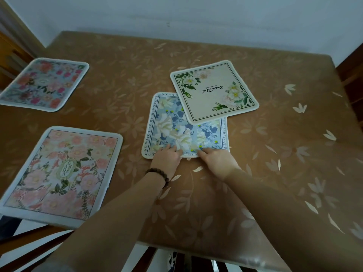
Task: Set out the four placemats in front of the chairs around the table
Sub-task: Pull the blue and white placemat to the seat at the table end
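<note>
While four placemats (59, 173) lie out, both hands' fingers (172, 151) press flat on one blue placemat (176, 130).

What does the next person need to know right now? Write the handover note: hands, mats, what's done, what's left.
Left hand and right hand: both on the near edge of the blue mat; fingers lie on top, grip unclear.
Cream mat lies tilted across the blue mat's far right corner, both mid-table.
Pink mat lies flat at the near left edge; the red-flowered mat lies flat at the far left edge, by a chair.
Done: apparently those two left mats.
Left: separate the blue and cream mats and set each before a remaining chair.
</note>
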Demonstrator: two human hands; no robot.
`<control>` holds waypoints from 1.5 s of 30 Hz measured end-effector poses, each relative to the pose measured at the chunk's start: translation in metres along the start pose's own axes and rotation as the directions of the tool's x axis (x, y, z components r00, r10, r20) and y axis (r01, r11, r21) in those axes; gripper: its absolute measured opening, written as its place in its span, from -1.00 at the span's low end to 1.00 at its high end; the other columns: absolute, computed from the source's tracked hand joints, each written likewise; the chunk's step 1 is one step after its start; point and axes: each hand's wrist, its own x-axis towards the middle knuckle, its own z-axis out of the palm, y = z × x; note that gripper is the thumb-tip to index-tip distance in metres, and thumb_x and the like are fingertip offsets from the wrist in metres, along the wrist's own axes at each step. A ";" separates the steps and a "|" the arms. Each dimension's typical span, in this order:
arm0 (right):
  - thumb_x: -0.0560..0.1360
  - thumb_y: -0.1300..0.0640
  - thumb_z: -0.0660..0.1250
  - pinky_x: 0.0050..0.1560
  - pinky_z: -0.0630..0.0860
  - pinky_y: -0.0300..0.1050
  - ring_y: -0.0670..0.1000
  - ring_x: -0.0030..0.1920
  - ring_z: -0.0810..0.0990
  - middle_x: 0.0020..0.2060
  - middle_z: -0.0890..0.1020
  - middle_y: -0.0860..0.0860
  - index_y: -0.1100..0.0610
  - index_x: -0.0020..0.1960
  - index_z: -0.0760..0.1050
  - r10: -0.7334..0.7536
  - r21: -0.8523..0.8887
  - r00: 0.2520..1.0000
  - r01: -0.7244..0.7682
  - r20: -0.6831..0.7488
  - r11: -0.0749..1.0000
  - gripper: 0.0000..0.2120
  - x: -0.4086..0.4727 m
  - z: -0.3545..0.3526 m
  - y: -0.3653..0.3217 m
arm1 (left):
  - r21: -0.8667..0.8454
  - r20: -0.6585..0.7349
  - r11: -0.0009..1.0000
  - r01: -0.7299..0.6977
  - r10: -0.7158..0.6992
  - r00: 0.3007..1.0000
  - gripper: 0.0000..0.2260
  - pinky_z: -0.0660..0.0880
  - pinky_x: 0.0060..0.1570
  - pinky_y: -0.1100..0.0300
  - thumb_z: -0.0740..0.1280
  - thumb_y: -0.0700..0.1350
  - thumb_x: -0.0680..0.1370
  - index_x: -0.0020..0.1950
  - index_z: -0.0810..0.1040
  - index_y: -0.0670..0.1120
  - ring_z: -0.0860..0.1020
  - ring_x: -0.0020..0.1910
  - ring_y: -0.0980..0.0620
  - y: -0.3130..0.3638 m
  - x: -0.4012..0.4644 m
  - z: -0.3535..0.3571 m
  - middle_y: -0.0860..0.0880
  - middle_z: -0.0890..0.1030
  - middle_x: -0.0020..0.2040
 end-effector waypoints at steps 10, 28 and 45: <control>0.56 0.29 0.06 0.30 0.34 -0.04 0.05 0.41 0.31 0.44 0.33 0.05 0.00 0.45 0.22 0.172 0.234 0.985 -0.165 -0.007 0.958 -0.51 -0.090 0.027 -0.025 | -0.001 0.046 0.998 -0.063 0.063 0.997 -0.72 0.39 0.15 0.03 0.10 -0.04 0.63 0.31 0.40 -0.04 0.34 0.34 -0.07 0.048 -0.062 0.012 -0.03 0.50 0.25; 0.55 0.22 0.16 0.36 0.19 -0.14 0.03 0.42 0.29 0.36 0.44 0.04 0.03 0.34 0.42 0.184 0.397 0.983 -0.167 -0.006 0.903 -0.62 -0.212 0.063 -0.022 | 0.164 0.234 0.981 -0.100 0.060 0.970 -0.68 0.45 -0.10 -0.04 0.27 0.01 0.55 0.21 0.41 -0.14 0.49 0.10 -0.15 0.158 -0.151 0.022 -0.14 0.53 0.09; 0.25 -0.51 0.22 0.44 -0.22 0.27 0.29 0.47 -0.30 0.47 -0.27 0.30 0.05 0.51 -0.34 0.727 0.463 0.666 -0.705 0.170 0.538 0.17 -0.197 0.073 -0.084 | -0.039 0.119 0.999 -0.012 0.017 0.993 -0.14 -0.08 0.44 -0.20 0.12 0.47 0.39 0.54 -0.11 0.09 -0.16 0.52 -0.12 0.032 -0.059 0.010 -0.08 -0.19 0.56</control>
